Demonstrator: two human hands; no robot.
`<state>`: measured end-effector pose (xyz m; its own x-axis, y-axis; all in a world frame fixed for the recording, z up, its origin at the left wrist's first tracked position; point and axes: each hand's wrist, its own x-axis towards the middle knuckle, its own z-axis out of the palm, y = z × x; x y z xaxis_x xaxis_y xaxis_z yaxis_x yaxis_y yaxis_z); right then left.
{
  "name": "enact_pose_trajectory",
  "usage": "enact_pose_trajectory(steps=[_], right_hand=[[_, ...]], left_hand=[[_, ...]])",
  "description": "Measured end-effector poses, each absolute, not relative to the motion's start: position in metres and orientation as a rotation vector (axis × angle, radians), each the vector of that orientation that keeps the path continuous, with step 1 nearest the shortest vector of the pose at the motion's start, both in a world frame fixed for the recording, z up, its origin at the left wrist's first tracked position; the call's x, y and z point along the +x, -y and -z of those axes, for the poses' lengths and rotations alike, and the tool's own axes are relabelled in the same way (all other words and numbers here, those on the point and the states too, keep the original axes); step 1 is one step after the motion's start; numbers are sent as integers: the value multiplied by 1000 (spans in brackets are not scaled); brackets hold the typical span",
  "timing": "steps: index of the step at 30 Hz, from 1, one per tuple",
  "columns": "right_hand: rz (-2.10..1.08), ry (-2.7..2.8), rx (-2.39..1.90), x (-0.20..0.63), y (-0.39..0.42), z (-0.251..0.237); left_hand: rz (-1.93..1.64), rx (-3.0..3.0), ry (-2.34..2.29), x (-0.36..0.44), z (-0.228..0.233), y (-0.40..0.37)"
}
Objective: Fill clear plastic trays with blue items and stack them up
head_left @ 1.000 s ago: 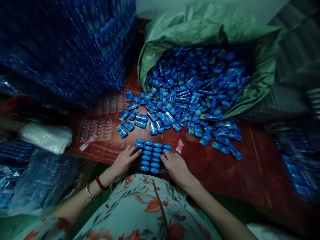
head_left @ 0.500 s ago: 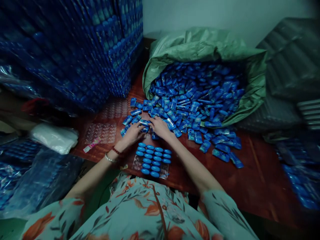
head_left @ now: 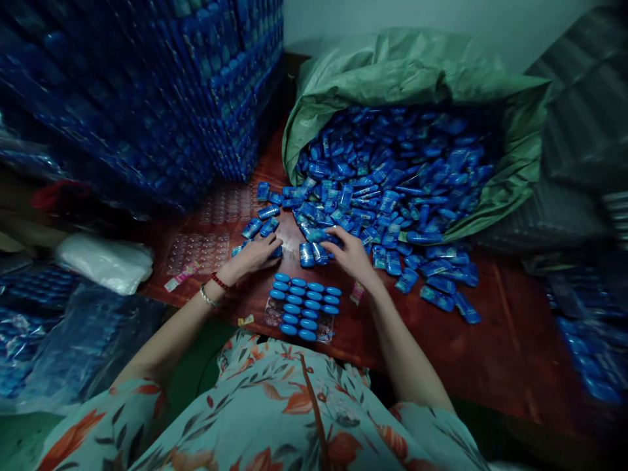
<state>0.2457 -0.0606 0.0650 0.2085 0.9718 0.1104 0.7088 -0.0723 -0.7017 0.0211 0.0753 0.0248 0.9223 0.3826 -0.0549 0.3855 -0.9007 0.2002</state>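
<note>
My left hand (head_left: 256,254) rests low over the table at the left of the loose pile, its fingers closed about a small blue wrapped packet (head_left: 277,252). Farther right, my right hand (head_left: 349,254) pinches another blue packet (head_left: 318,235) at the pile's front edge; its fingertips partly cover it. Between my forearms lies a clear plastic tray (head_left: 273,314) with rows of smooth blue oval pieces (head_left: 308,305), some of its front and side pockets bare. Several more loose blue packets (head_left: 307,255) lie between the hands.
A large green sack (head_left: 417,72) lies on its side, spilling blue packets (head_left: 392,170) onto the red-brown table (head_left: 490,353). Tall stacks of filled blue trays (head_left: 230,98) rise at the left. Clear trays (head_left: 199,252) and a white plastic bundle (head_left: 105,261) lie at the left.
My hands, close together over the packets before, have moved apart: the left toward the lower left, the right to the right. The view has shifted slightly.
</note>
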Motion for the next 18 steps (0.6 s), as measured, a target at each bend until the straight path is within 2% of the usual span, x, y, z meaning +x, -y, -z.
enact_pose_trajectory(steps=[3, 6, 9, 13, 18], right_hand=[[-816, 1507, -1776, 259, 132, -89], [-925, 1426, -1896, 246, 191, -94], [-753, 1339, -2010, 214, 220, -71], [-350, 1493, -2030, 180, 226, -34], [-181, 1954, -2146, 172, 221, -30]], left_hand=[[-228, 2665, -688, -2, -26, -67], [-544, 2460, -804, -31, -24, -47], [-714, 2322, -1015, -59, -24, -18], [-725, 2227, -1253, -79, -34, 24], [-712, 2245, -1122, -72, -46, 62]])
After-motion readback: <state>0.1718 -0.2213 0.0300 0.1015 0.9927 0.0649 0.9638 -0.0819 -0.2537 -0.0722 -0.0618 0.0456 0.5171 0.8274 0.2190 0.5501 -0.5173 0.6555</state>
